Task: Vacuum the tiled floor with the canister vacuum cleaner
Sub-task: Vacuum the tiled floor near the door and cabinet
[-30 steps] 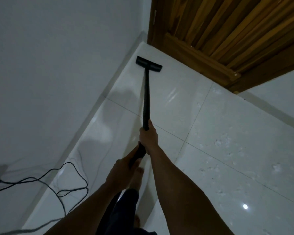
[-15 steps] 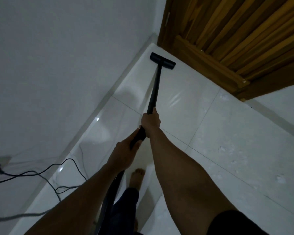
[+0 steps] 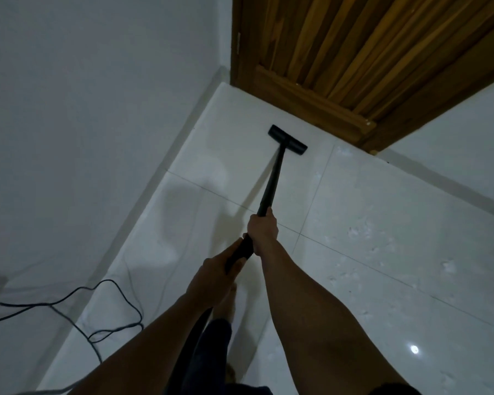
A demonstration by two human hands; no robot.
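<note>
- Head view: the right hand (image 3: 262, 229) wraps the black wand (image 3: 271, 183), and the left hand (image 3: 214, 276) grips it just behind. The floor head (image 3: 287, 139) lies on the tiled floor (image 3: 382, 223) near the wooden door (image 3: 354, 52). It is best kept flat and drawn in straight, overlapping strokes.
- Against the earlier frame, the floor head sits farther out from the wall corner.

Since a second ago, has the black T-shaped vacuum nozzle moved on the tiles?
Yes. The black T-shaped vacuum nozzle has slid right along the bottom rail of the brown wooden door, away from the white wall.
</note>
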